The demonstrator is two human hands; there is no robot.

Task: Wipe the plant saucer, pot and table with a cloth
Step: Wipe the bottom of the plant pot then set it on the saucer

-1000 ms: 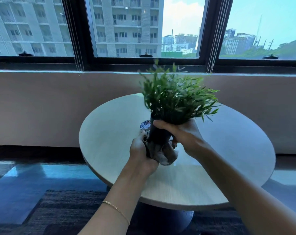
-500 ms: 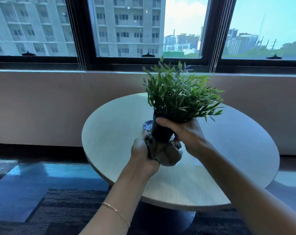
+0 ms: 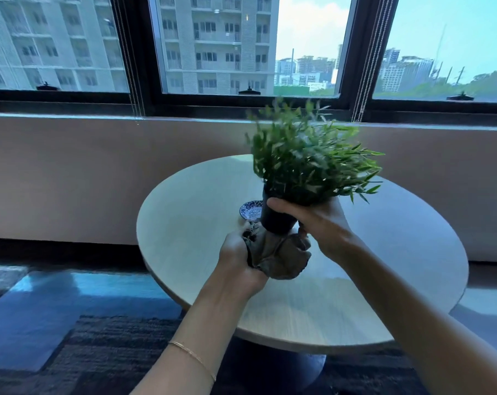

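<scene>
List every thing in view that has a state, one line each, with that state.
table, bears the saucer
saucer, lies flat, partly hidden behind the pot
pot, lifted clear of the table, tilted, base against the cloth
plant, in the pot, leaves blurred
cloth, bunched under the pot
left hand, grips the cloth
right hand, grips the pot near its rim

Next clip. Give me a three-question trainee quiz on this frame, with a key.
1. True or false: the black plastic pot stands on the round pale wooden table.
2. Which hand grips the crumpled brown cloth: A left, B right?
3. Fill in: the small blue patterned ___ lies on the table.
Key: 1 false, the right hand holds it in the air. 2 A, the left hand. 3 saucer.
</scene>
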